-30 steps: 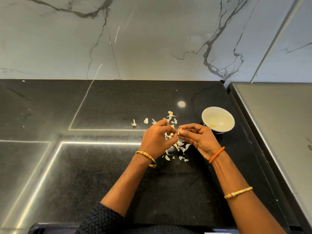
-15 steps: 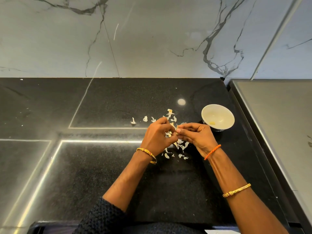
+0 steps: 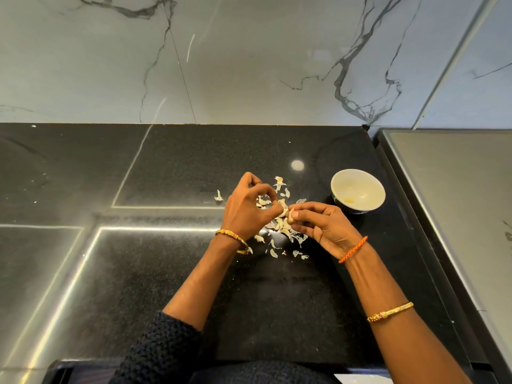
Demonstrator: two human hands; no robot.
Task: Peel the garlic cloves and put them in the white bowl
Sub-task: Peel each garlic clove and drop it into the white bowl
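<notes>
My right hand [image 3: 324,227] pinches a garlic clove [image 3: 291,216] between thumb and fingertips, a narrow grip closed on the clove just above the black worktop [image 3: 171,167]. My left hand [image 3: 246,209] meets it from the other side, thumb and forefinger curled together at the clove's tip, where a pale scrap of skin shows; whether that grip has the skin or the clove itself I cannot tell. The other fingers of my left hand arch up and away, loosely curled.

Directly beneath and around both hands lies a scatter of peeled garlic skins [image 3: 277,239], pale flakes spread over the dark stone, with one stray flake [image 3: 218,195] apart to the left of my left hand.

The white bowl [image 3: 358,191] stands on the worktop to the right of and beyond my right hand, near but not touching it. One small yellowish peeled clove [image 3: 349,200] rests on its near inner side.

An orange thread band [image 3: 353,249] circles my right wrist, and a gold bangle [image 3: 390,311] sits further up that forearm. Another gold bangle [image 3: 234,239] rings my left wrist, above a dark knitted sleeve [image 3: 163,347].

Behind the worktop rises a grey-veined marble wall [image 3: 249,59]. A grey metal surface [image 3: 457,206] borders the worktop on the right.
</notes>
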